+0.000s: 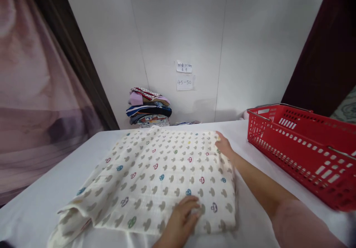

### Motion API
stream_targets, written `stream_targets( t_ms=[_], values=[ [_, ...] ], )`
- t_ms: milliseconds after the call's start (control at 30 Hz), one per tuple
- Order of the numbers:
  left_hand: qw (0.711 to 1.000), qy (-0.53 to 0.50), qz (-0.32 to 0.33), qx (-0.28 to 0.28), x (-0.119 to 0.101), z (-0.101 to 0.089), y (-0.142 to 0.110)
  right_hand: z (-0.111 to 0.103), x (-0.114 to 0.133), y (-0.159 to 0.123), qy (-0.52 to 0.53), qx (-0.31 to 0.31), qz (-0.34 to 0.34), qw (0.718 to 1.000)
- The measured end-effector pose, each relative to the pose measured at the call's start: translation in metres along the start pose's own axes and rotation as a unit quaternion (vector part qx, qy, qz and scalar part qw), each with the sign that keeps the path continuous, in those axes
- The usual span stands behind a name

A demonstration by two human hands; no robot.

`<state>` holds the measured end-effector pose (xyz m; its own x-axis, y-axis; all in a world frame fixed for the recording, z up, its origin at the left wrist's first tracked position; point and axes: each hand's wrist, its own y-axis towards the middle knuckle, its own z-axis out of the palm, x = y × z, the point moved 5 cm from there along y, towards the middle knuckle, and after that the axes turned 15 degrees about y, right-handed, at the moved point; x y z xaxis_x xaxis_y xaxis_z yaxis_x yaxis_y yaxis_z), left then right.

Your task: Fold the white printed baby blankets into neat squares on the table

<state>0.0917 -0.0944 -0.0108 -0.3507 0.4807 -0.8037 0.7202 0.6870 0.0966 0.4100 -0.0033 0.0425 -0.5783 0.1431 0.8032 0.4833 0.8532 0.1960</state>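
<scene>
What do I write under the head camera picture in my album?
Mushroom-print cloth, right hand at its far corner, left hand over its near side, red basket nearby.

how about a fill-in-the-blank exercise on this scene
The cloth is printed with small ____.
The basket beside it is coloured ____.
The lower paper on the wall reads ____.
The hand at the cloth's far corner is the person's ____ one.

Missing words: mushrooms; red; 45-50; right

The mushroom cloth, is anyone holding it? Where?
The right hand seems to hold the cloth by its far right corner; the left hand lies on it, grip unclear.
</scene>
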Motion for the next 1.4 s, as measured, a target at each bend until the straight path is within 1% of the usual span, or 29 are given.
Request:
stream_targets(
  t_ms=[33, 67, 100, 167, 200, 233, 300, 333, 367, 400, 433, 500, 567, 633, 700, 767, 833, 867, 933, 1033, 1100, 1200, 1267, 1333, 1400],
  values=[
    [0.996, -0.054, -0.052, -0.040, 0.003, -0.010, 0.003, 0.011, 0.020, -0.011, -0.008, 0.027, -0.056, 0.998],
    [0.986, -0.115, -0.098, -0.071, 0.005, -0.019, 0.005, 0.026, 0.043, -0.028, -0.019, 0.064, -0.130, 0.989],
    [0.969, -0.185, -0.135, -0.094, 0.006, -0.027, 0.008, 0.043, 0.065, -0.050, -0.030, 0.107, -0.195, 0.975],
    [0.916, -0.341, -0.164, -0.130, 0.006, -0.041, 0.012, 0.078, 0.099, -0.102, -0.056, 0.215, -0.284, 0.933],
    [0.884, -0.411, -0.172, -0.139, 0.006, -0.046, 0.013, 0.094, 0.112, -0.130, -0.059, 0.278, -0.320, 0.904],
    [0.852, -0.468, -0.181, -0.148, 0.008, -0.049, 0.012, 0.106, 0.123, -0.157, -0.048, 0.343, -0.351, 0.870],
    [0.797, -0.540, -0.213, -0.165, 0.015, -0.051, 0.007, 0.118, 0.137, -0.198, -0.011, 0.453, -0.383, 0.805],
    [0.776, -0.561, -0.227, -0.178, 0.019, -0.052, 0.003, 0.120, 0.141, -0.210, 0.015, 0.493, -0.382, 0.781],
    [0.757, -0.578, -0.235, -0.194, 0.024, -0.053, 0.000, 0.120, 0.144, -0.215, 0.044, 0.519, -0.370, 0.769],
    [0.741, -0.590, -0.237, -0.215, 0.028, -0.055, -0.004, 0.119, 0.145, -0.213, 0.074, 0.529, -0.346, 0.771],
    [0.728, -0.597, -0.234, -0.241, 0.032, -0.058, -0.007, 0.119, 0.145, -0.207, 0.105, 0.525, -0.314, 0.784],
    [0.703, -0.600, -0.235, -0.300, 0.040, -0.067, -0.014, 0.119, 0.142, -0.189, 0.168, 0.490, -0.230, 0.824],
    [0.678, -0.594, -0.248, -0.355, 0.048, -0.076, -0.020, 0.124, 0.136, -0.173, 0.220, 0.454, -0.147, 0.851],
    [0.657, -0.595, -0.262, -0.381, 0.055, -0.081, -0.025, 0.132, 0.131, -0.163, 0.249, 0.433, -0.091, 0.861],
    [0.645, -0.595, -0.273, -0.394, 0.061, -0.084, -0.029, 0.144, 0.132, -0.156, 0.248, 0.420, -0.066, 0.871],
    [0.645, -0.576, -0.277, -0.419, 0.067, -0.084, -0.033, 0.159, 0.138, -0.149, 0.227, 0.405, -0.067, 0.883],
    [0.664, -0.538, -0.267, -0.446, 0.070, -0.085, -0.037, 0.178, 0.150, -0.144, 0.196, 0.388, -0.097, 0.895],
    [0.680, -0.517, -0.257, -0.452, 0.071, -0.086, -0.037, 0.189, 0.157, -0.142, 0.177, 0.380, -0.118, 0.900],
    [0.720, -0.472, -0.232, -0.452, 0.073, -0.087, -0.037, 0.211, 0.169, -0.140, 0.131, 0.372, -0.146, 0.907],
    [0.775, -0.388, -0.211, -0.452, 0.076, -0.092, -0.037, 0.241, 0.178, -0.142, 0.063, 0.369, -0.150, 0.915],
    [0.807, -0.310, -0.217, -0.454, 0.077, -0.098, -0.038, 0.255, 0.179, -0.143, 0.040, 0.370, -0.146, 0.917],
    [0.837, -0.199, -0.241, -0.450, 0.076, -0.105, -0.040, 0.266, 0.176, -0.144, 0.034, 0.368, -0.143, 0.918],
    [0.847, -0.168, -0.250, -0.438, 0.073, -0.106, -0.040, 0.267, 0.174, -0.144, 0.044, 0.366, -0.147, 0.918],
    [0.849, -0.162, -0.261, -0.429, 0.073, -0.106, -0.040, 0.266, 0.171, -0.143, 0.066, 0.368, -0.148, 0.916],
    [0.839, -0.162, -0.280, -0.438, 0.074, -0.108, -0.042, 0.259, 0.170, -0.141, 0.097, 0.365, -0.143, 0.915]
  ],
)
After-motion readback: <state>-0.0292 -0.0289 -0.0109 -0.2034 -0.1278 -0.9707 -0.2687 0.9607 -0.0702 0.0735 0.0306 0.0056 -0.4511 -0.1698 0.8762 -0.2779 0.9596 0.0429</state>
